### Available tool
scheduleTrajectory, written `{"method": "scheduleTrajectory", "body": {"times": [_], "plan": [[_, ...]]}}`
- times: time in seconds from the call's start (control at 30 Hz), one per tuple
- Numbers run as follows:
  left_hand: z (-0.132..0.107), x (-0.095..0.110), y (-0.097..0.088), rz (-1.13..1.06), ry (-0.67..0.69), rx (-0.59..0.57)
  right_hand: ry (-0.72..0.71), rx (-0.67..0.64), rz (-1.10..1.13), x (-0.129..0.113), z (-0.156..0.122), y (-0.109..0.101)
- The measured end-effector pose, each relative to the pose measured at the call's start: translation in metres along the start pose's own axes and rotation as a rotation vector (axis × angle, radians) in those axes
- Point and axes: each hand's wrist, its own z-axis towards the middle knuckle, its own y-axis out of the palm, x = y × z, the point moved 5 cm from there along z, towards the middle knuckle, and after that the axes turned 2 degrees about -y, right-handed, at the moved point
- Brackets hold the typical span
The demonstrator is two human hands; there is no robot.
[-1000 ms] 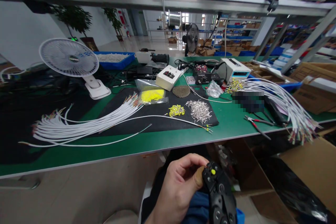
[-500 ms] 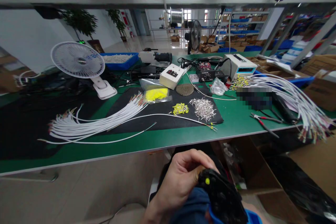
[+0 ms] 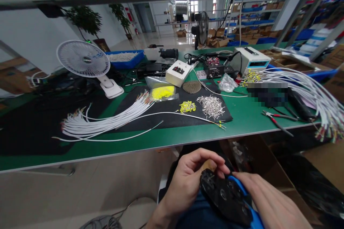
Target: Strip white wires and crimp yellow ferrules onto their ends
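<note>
Below the bench edge, my left hand [image 3: 188, 179] is pinched at the head of a black crimping tool [image 3: 224, 196] with blue handles. What its fingertips hold is too small to make out. My right hand [image 3: 268, 200] is wrapped around the tool's handles from the right. On the black mat [image 3: 172, 118] lie a small pile of yellow sleeves [image 3: 187, 107] and a pile of metal terminals [image 3: 211, 106]. One white wire with a yellow-tipped end [image 3: 188, 116] lies across the mat's front. A bundle of white wires [image 3: 104, 121] lies to the left.
A white desk fan [image 3: 86, 62] stands at the left, a white control box [image 3: 178, 72] and a bag of yellow parts [image 3: 162, 92] behind the mat. Red-handled pliers [image 3: 278, 120] and another white wire bundle [image 3: 309, 96] lie on the right. Cardboard boxes [image 3: 325, 161] sit under the bench.
The crimping tool has tilted over to lie flatter, its yellow sleeve no longer shows, and my right hand has come into view on the handles. The camera has dipped slightly.
</note>
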Motion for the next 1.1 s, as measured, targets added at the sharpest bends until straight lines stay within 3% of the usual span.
{"method": "scheduleTrajectory", "body": {"times": [0.2, 0.3, 0.4, 0.53, 0.63, 0.73, 0.87, 1.03, 1.1], "plan": [[0.001, -0.005, 0.000, 0.067, -0.013, 0.008, 0.102, -0.054, 0.090, 0.007, -0.010, 0.013], [0.011, 0.004, -0.006, 0.477, 0.125, 0.041, 0.281, -0.025, 0.300, 0.013, -0.019, 0.017], [0.038, 0.019, -0.016, 1.060, 0.389, 0.121, 0.612, 0.035, 0.626, 0.024, -0.024, 0.024], [0.095, 0.015, -0.029, 1.338, 0.503, 0.042, 0.942, 0.105, 1.145, 0.029, -0.022, 0.038], [0.134, 0.003, -0.031, 1.517, 0.521, -0.074, 1.048, 0.249, 1.404, 0.033, -0.023, 0.043], [0.152, -0.003, -0.028, 1.626, 0.534, -0.138, 1.036, 0.343, 1.404, 0.040, -0.029, 0.043], [0.137, 0.008, -0.015, 1.654, 0.574, -0.122, 1.121, 0.340, 1.431, 0.051, -0.045, 0.053], [0.072, 0.023, 0.008, 1.510, 0.620, 0.078, 1.113, 0.419, 1.374, 0.062, -0.047, 0.046], [0.049, 0.019, 0.014, 1.320, 0.555, 0.167, 1.105, 0.454, 1.310, 0.062, -0.039, 0.039]]}}
